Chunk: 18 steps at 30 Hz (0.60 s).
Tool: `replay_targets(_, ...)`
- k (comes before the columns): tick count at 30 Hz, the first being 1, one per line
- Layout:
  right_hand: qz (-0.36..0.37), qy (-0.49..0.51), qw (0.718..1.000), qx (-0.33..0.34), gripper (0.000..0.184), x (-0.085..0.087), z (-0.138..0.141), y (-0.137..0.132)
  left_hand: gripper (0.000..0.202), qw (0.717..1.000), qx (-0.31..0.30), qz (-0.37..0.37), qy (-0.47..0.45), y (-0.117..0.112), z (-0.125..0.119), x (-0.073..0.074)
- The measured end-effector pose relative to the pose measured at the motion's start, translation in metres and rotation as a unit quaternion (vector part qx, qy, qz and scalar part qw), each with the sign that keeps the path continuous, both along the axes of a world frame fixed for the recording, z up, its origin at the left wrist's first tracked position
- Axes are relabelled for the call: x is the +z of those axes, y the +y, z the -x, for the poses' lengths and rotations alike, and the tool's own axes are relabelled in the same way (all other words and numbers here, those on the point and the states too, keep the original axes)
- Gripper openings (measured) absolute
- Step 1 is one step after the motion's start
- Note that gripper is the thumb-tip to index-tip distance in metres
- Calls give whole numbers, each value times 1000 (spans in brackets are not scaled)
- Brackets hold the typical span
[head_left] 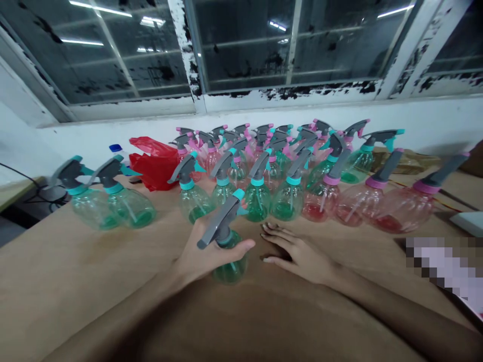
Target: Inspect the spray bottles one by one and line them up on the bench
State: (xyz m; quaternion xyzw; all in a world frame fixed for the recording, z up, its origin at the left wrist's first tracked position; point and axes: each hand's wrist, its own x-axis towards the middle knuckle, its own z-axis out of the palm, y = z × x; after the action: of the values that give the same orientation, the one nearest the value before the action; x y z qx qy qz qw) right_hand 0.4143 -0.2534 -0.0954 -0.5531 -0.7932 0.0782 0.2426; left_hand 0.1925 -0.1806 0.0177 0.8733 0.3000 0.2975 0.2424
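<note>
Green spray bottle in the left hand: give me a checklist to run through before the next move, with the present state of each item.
1. Left hand wrapped around the green spray bottle: ok.
2. Bottle upright on the table: ok; base appears to rest on the surface.
3. Grey trigger head seated in its teal collar: cannot tell how tight.
4. Right hand free: ok, resting on the table beside the bottle, holding nothing.
5. Gap to the front row of bottles: ok, the held bottle stands apart from them.
6. Liquid in the bottle: cannot tell.
</note>
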Motion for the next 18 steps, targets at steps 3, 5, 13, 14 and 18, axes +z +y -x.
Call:
replay_targets(3, -5, 6, 1000, -1, 57, 1, 1, 0, 50, 999, 10, -36, 22, -2, 3, 3)
replay_targets(5, -10, 12, 1000, -1, 56, 1, 1, 0, 53, 998, 2, -45, 31, -5, 7, 2)
replay_targets(13, 7, 7, 1000, -14, 57, -2, -1, 0, 64, 996, 17, -10, 89, -16, 26, -25)
replay_targets(14, 14, 0, 1000, -13, 57, -1, -1, 1, 62, 996, 21, -13, 88, -17, 28, -27)
replay_targets(18, 44, -39, 998, -8, 56, 8, 2, 4, 56, 996, 20, -32, 87, -19, 45, -32)
